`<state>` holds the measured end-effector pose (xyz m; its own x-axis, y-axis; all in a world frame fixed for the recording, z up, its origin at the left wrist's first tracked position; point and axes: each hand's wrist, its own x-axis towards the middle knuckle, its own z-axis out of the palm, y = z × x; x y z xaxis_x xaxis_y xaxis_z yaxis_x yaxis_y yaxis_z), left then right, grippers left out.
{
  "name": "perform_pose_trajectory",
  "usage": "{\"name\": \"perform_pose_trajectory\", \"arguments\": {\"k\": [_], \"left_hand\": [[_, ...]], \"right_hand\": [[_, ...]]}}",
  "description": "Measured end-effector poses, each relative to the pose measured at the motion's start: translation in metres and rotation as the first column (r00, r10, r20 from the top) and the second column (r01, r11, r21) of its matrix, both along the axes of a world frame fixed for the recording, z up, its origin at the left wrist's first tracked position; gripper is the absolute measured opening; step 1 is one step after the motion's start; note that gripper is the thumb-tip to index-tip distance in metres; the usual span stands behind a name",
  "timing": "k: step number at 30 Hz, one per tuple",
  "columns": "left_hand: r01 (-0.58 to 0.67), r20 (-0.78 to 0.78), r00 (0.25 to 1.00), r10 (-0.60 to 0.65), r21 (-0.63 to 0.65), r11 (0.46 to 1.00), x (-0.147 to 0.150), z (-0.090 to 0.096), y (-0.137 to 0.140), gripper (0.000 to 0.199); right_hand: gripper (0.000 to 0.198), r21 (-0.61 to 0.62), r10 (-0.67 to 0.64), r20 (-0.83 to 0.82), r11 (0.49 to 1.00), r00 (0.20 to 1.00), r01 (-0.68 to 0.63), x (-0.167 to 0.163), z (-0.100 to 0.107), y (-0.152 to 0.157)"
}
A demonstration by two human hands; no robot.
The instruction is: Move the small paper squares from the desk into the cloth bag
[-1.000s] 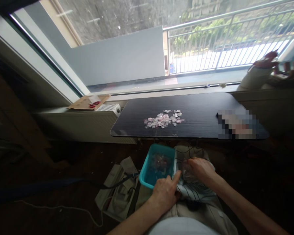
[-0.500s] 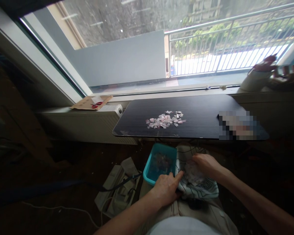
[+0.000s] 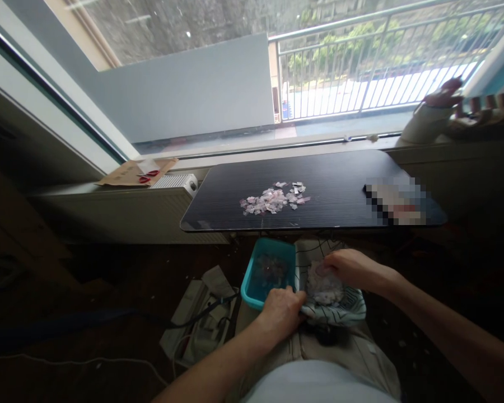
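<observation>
A striped, cloth-like lined container (image 3: 357, 308) rests on my lap, with a heap of small whitish scraps (image 3: 325, 291) inside. My left hand (image 3: 282, 310) is closed at its near left edge, beside a turquoise plastic basket (image 3: 248, 288). That basket has a layer of small, dim pieces at its bottom. Over the scraps, my right hand (image 3: 353, 266) is closed, with a pale pinkish scrap at its fingertips. On the dark table (image 3: 336, 207) in front lies a loose pile of pale pink and white scraps (image 3: 269, 200).
A blurred-out flat object (image 3: 397, 201) lies at the table's right end. Red-handled scissors (image 3: 148, 177) rest on a brown envelope (image 3: 126, 176) on the sill, near a radiator (image 3: 151, 215). On the floor at left stands a box with cables (image 3: 201, 324). A white cable (image 3: 96, 359) crosses the floor.
The view has shifted, so the table and baskets appear slightly higher and further left. My left index finger, stretched out before, is now curled in. My right hand stays over the scraps.
</observation>
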<state>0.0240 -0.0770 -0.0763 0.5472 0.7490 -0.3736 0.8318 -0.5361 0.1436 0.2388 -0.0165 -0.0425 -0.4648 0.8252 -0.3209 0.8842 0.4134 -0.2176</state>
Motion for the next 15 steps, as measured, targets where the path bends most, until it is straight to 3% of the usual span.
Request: {"name": "perform_pose_trajectory", "arguments": {"k": [5, 10, 15], "left_hand": [[0.041, 0.003, 0.999, -0.041, -0.023, 0.999, -0.002, 0.002, 0.005, 0.022], [0.051, 0.003, 0.999, -0.051, -0.034, 0.998, -0.005, 0.019, 0.018, 0.015], [0.040, 0.016, 0.999, -0.039, -0.033, 0.999, -0.018, 0.042, 0.029, 0.015]], "right_hand": [[0.027, 0.111, -0.080, -0.190, 0.989, 0.979, 0.102, 0.015, 0.014, 0.005], [0.022, 0.193, -0.084, -0.306, 0.970, 0.948, 0.149, 0.015, 0.016, 0.016], [0.019, 0.312, -0.134, -0.448, 0.903, 0.884, 0.295, 0.024, 0.030, 0.034]]}}
